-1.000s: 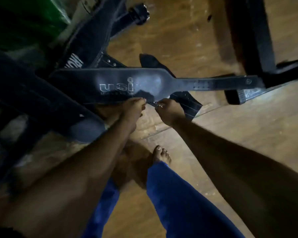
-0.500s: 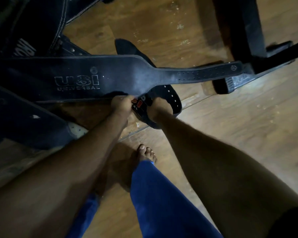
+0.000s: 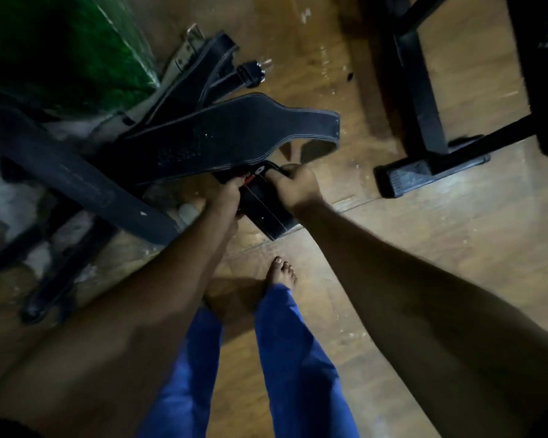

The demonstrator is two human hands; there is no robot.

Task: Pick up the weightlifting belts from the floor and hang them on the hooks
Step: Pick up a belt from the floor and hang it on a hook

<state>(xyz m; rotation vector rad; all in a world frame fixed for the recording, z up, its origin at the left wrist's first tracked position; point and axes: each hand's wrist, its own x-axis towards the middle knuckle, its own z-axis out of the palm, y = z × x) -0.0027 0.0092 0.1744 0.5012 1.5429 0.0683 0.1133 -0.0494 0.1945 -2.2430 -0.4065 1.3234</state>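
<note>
As both hands work at frame centre, left hand (image 3: pixel 223 197) and right hand (image 3: pixel 293 184) grip one black belt (image 3: pixel 234 137) with curled fingers, probably lifting it for hanging.

Wide black leather belt (image 3: pixel 228 137) with pale stitched edging and a perforated panel, lying flat and slanting up to the right. Below it, a second black belt (image 3: pixel 266 210), partly hidden, its near end resting on the wooden floor. Further dark belts (image 3: pixel 209 74) heaped behind, beside a buckle.
</note>
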